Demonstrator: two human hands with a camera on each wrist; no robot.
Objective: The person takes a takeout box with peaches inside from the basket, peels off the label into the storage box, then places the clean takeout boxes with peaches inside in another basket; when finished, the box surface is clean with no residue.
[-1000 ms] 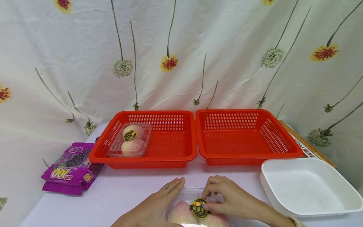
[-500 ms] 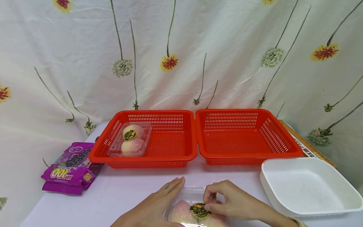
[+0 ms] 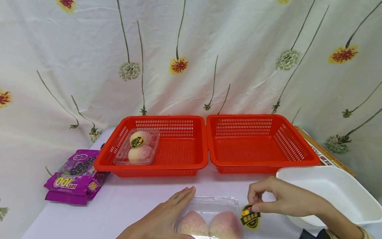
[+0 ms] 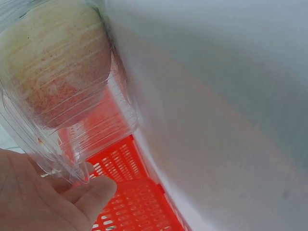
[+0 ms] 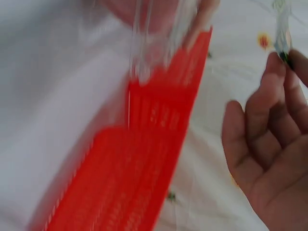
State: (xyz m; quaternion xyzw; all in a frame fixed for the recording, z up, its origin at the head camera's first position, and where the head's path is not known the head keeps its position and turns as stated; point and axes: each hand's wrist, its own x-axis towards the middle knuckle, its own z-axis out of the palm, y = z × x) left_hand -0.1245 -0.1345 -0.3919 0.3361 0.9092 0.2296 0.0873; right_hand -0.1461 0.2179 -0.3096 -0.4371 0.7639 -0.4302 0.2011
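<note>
A clear plastic box (image 3: pixel 213 200) with two peaches (image 3: pixel 193 224) inside lies on the table in front of the person. The left hand (image 3: pixel 163 217) rests against its left side, fingers straight and thumb at the near side. In the left wrist view, the left fingertips (image 4: pixel 98 192) touch the box's edge, below a peach (image 4: pixel 57 62). To the right of the box, the right hand (image 3: pixel 282 197) pinches a round black and gold sticker (image 3: pixel 250 216) between thumb and forefinger, apart from the lid. In the right wrist view, the right hand (image 5: pixel 274 130) shows its palm side, the other fingers bent.
Two red baskets (image 3: pixel 155 172) (image 3: pixel 262 168) stand side by side behind. The left one holds another stickered box of peaches (image 3: pixel 140 154). Purple snack bags (image 3: pixel 73 177) lie at left. A white tray (image 3: pixel 337 189) stands at right, partly behind the right forearm, with flat packaging (image 3: pixel 325 154) behind.
The right hand has peeled the sticker off the box lid and carried it to the right, toward the white tray. The left hand has stayed on the box.
</note>
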